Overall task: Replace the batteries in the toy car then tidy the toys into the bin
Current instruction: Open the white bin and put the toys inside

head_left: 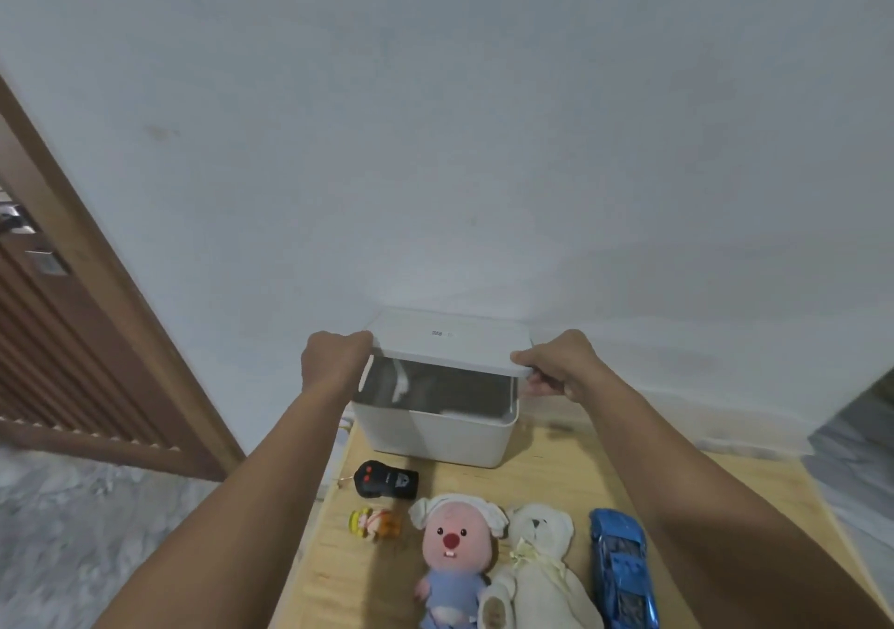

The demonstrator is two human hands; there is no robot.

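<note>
Gripping bin lid [452, 338] w/ left hand [334, 357] & right hand [556, 362], arms outstretched.

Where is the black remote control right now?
Head view: the remote control lies left of centre on the wooden table, between the white bin and small figurine.

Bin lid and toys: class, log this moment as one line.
left hand grips lid | right hand grips lid | lid raised over bin | blue toy car on table
</note>
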